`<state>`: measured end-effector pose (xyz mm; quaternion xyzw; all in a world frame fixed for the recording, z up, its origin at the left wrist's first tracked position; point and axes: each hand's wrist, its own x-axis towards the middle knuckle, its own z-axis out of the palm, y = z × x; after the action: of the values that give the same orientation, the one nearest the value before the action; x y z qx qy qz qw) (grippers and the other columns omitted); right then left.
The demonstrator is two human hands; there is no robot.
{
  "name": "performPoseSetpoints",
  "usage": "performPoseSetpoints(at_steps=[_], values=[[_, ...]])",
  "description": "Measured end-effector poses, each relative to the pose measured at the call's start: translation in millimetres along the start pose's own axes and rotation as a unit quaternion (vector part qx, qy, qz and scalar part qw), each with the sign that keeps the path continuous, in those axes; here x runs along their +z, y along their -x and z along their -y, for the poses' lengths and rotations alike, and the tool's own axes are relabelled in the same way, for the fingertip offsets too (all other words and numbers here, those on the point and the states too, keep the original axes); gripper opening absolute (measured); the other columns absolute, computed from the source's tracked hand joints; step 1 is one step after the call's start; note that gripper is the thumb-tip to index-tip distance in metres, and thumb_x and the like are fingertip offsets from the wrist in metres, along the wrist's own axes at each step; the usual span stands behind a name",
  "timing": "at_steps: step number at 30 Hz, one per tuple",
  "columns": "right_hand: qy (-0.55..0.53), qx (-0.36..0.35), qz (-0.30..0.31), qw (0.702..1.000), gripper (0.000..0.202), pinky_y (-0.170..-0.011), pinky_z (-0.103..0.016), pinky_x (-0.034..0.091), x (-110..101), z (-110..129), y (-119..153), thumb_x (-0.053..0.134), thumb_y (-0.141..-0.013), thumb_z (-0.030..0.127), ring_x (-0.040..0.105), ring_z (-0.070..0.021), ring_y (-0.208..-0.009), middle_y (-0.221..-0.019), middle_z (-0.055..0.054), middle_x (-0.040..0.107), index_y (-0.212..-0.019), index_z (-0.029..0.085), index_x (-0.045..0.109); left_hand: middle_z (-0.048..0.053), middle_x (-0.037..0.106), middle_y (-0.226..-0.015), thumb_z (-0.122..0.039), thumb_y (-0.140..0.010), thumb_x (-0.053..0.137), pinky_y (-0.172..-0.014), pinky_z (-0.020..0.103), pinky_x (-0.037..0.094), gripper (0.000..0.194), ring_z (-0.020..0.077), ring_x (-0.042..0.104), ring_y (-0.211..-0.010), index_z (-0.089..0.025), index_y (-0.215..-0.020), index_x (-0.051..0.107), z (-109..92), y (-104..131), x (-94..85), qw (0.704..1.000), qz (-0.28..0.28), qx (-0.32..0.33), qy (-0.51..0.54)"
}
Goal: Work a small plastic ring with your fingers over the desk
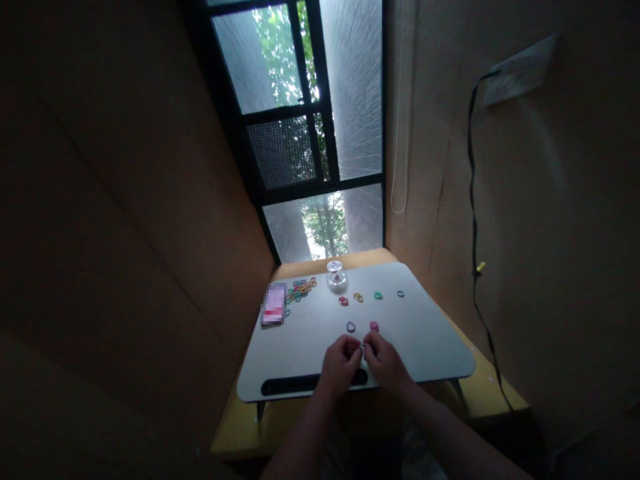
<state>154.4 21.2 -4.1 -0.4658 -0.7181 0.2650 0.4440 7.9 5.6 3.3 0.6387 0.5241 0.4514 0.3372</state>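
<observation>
My left hand and my right hand are close together over the front of a white lap table, fingers pinched around something small and dark that I cannot make out. Just beyond them lie a purple band and pink bands. Farther back, red bands, yellow bands, green bands and a dark bluish band form a spaced row. A mixed pile of coloured bands sits at the back left.
A clear round container stands at the back of the table. A pink and white packet lies at the left edge. Along the front edge runs a black slot. A black cable hangs down the right wall.
</observation>
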Motion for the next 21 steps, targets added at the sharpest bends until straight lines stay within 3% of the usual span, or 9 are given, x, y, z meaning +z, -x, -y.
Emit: performPoseSetpoints(at_steps=[14, 21], values=[[0.000, 0.001, 0.004, 1.000, 0.008, -0.061, -0.026, 0.040, 1.4, -1.3, 0.7, 0.046, -0.084, 0.023, 0.054, -0.0148, -0.062, -0.067, 0.002, 0.054, -0.076, 0.021, 0.048, -0.002, 0.059, -0.068, -0.031, -0.082, 0.059, -0.060, 0.023, 0.040, 0.016, 0.0113, 0.051, -0.062, -0.016, -0.078, 0.059, 3.2, -0.5, -0.5, 1.000, -0.009, -0.001, -0.024], [-0.021, 0.013, 0.002, 1.000, 0.009, -0.055, -0.024, 0.037, 1.6, -5.3, 0.6, 0.051, -0.084, 0.028, 0.049, -0.0128, -0.055, -0.061, 0.004, 0.051, -0.079, 0.021, 0.050, -0.001, 0.062, -0.073, -0.027, -0.082, 0.055, -0.064, 0.023, 0.042, 0.015, 0.0119, 0.054, -0.067, -0.017, -0.087, 0.065, -0.3, -0.9, -1.5, 1.000, 0.016, -0.002, -0.010]])
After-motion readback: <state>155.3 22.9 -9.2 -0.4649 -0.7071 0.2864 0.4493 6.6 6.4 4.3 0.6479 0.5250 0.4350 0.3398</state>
